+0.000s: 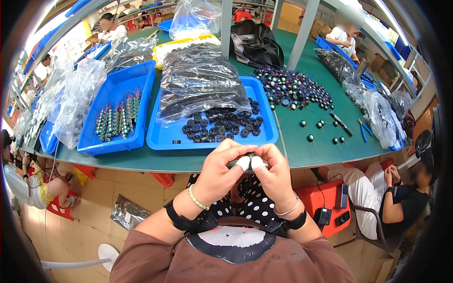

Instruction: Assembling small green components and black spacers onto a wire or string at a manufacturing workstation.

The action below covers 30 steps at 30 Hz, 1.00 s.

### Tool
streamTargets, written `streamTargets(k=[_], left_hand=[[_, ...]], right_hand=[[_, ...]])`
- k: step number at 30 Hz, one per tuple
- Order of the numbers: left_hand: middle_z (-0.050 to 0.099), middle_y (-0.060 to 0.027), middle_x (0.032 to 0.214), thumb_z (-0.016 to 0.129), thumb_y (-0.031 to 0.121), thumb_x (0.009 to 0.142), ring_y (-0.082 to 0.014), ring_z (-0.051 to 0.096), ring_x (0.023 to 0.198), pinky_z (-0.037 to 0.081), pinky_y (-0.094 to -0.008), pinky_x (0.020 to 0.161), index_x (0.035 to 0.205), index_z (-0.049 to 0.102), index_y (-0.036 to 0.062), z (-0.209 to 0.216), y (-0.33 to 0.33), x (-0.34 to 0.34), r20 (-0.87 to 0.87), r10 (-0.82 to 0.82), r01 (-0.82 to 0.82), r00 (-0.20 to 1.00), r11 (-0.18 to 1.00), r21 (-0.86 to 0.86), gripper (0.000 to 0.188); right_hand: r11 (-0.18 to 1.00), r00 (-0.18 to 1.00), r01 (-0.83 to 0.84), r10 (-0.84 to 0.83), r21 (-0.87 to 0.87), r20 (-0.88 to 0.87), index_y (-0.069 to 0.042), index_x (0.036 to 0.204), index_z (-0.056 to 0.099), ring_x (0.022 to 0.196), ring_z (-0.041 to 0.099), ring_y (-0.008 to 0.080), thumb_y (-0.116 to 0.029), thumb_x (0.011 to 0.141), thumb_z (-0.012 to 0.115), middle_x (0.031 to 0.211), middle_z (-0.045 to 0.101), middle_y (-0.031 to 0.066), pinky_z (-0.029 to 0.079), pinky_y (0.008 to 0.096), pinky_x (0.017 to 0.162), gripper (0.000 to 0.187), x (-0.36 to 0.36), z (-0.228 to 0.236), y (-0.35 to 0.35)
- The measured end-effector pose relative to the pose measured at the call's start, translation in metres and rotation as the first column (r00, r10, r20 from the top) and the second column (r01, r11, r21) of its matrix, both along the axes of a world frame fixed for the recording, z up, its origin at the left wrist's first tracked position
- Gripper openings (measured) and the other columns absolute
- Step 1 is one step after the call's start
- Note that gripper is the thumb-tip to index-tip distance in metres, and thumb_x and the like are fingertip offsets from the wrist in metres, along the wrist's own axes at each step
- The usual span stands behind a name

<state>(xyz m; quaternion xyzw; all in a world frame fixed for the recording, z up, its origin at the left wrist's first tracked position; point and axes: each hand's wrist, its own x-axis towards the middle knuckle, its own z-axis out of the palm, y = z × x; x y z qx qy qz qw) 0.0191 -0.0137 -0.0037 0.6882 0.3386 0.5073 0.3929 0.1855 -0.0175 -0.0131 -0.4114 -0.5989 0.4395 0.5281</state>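
Observation:
Just off the table's front edge, my left hand (221, 166) and my right hand (274, 175) meet with thumbs and forefingers pinched together. A small dark round part (251, 154) is between their fingertips, mostly hidden; its exact kind does not show. Both thumbs wear white finger covers. Closest beyond my hands is a blue tray (165, 144) with loose black round caps (221, 126) and a clear bag (200, 78) full of dark pieces. To the right lie several small round components with wires (310, 138), with a larger pile (292, 89) of them behind.
Left stands a blue bin (87, 147) with rows of green wired parts. A black pen-like tool (340, 124) and blue-handled pliers (364, 130) lie at the right. Metal posts (303, 35) rise from the table. A red stool (315, 200) bears black devices. A co-worker (401, 200) sits at right.

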Motion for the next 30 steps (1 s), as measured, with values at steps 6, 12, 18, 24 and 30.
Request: streamTargets(k=[6,12,18,24,30], left_hand=[[0.056,-0.0051,0.095,0.057,-0.003,0.083,-0.0138,0.056,0.087,0.046,-0.0248,0.077,0.112,0.067,0.0016,0.000,-0.003,0.001,-0.009,0.024,-0.023,1.000,0.999,0.034,0.031],[0.057,-0.0060,0.099,0.057,-0.003,0.084,-0.0136,0.056,0.091,0.046,-0.0256,0.081,0.112,0.067,0.0010,0.004,-0.006,0.002,-0.015,0.024,-0.023,1.000,0.998,0.053,0.030],[0.058,-0.0043,0.109,0.057,0.004,0.091,-0.0127,0.054,0.103,0.042,-0.0262,0.093,0.122,0.063,0.0027,-0.002,0.008,-0.004,0.170,-0.076,0.103,0.983,0.982,-0.158,0.032],[0.046,-0.0061,0.122,0.058,0.000,0.089,-0.0103,0.053,0.103,0.046,-0.0251,0.092,0.129,0.057,0.0001,0.001,0.004,-0.002,0.209,-0.128,0.176,0.970,0.956,-0.236,0.040],[0.045,-0.0067,0.124,0.056,-0.004,0.088,-0.0116,0.055,0.105,0.048,-0.0245,0.090,0.128,0.056,-0.0011,0.003,0.004,-0.005,0.047,-0.164,0.170,0.985,0.968,-0.185,0.041]], right_hand=[[0.990,0.994,0.025,-0.039,0.142,0.099,0.001,0.095,0.052,0.074,0.057,0.0093,-0.003,0.077,0.063,0.083,0.062,0.0057,0.048,0.0250,0.067,0.021,0.000,-0.005,-0.001],[0.983,0.995,0.034,-0.051,0.179,0.087,0.001,0.097,0.051,0.076,0.058,0.0099,-0.005,0.078,0.064,0.083,0.062,0.0059,0.048,0.0256,0.068,0.024,-0.001,-0.009,-0.001],[0.968,0.969,-0.190,0.158,-0.165,-0.191,-0.002,0.102,0.055,0.062,0.047,0.0035,-0.021,0.099,0.048,0.086,0.061,0.0040,0.039,0.0192,0.054,0.021,0.007,0.000,0.006],[0.939,0.935,-0.259,0.184,-0.228,-0.304,-0.002,0.103,0.058,0.053,0.038,0.0036,-0.032,0.100,0.044,0.083,0.061,0.0026,0.030,0.0185,0.047,0.033,0.009,-0.002,0.012],[0.921,0.952,-0.250,0.178,-0.299,-0.247,-0.002,0.097,0.058,0.054,0.048,0.0025,-0.019,0.096,0.057,0.082,0.061,0.0008,0.038,0.0157,0.050,0.017,0.004,0.008,0.010]])
